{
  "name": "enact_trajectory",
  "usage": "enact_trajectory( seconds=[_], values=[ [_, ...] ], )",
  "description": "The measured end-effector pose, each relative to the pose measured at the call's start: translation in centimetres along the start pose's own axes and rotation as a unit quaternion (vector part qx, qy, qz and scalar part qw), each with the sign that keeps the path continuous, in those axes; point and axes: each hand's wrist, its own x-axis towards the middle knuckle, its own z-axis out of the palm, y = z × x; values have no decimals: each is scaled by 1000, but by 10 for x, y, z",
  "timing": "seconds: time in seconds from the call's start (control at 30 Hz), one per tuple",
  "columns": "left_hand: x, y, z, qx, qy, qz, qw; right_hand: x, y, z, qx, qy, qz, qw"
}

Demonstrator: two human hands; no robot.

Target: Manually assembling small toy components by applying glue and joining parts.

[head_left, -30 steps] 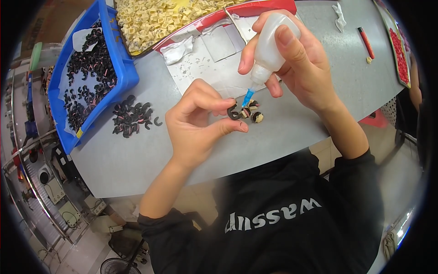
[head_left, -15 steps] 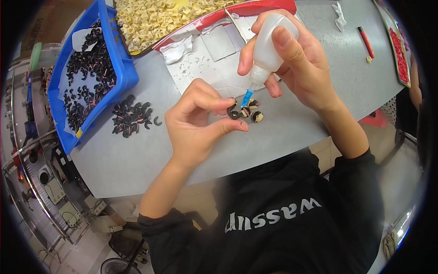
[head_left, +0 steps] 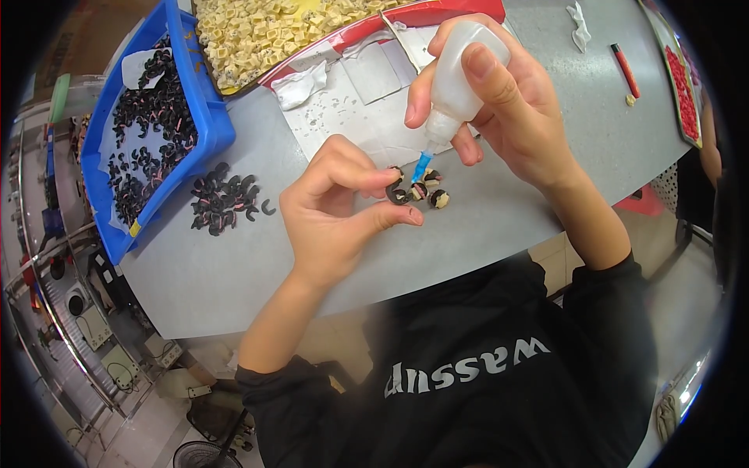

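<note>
Between thumb and forefinger, my left hand pinches a small black curved piece. My right hand grips a translucent squeeze bottle, tilted downward. Its blue needle tip points at the black piece, close to its inner side; whether it touches, I cannot tell. Just right of the piece, a few small black-and-cream pieces lie on the grey table. Left of my left hand is a loose pile of black curved pieces, some with pink on them.
A blue bin of black curved pieces stands at the left. Behind my hands are a tray of cream-coloured pieces, white paper and a crumpled tissue. A red pen and a tray of red pieces lie rightward.
Hardly anything differs. Both hands keep their hold, and the needle tip stays by the black piece with only a very slight shift.
</note>
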Motion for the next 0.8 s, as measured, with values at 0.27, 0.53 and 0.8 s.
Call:
enact_trajectory(
  seconds=[0.27, 0.53, 0.8],
  values=[
    [-1, 0, 0, -19, 13, -11, 1000, 1, 1, 0, 5, 10, -7, 1000],
    [1, 2, 0, 0, -6, 4, 1000, 0, 1, 0, 10, 11, -28, 999],
    [1, 3, 1, 5, -11, 2, 1000, -1, -2, 1, -7, 8, -17, 1000]
  ],
)
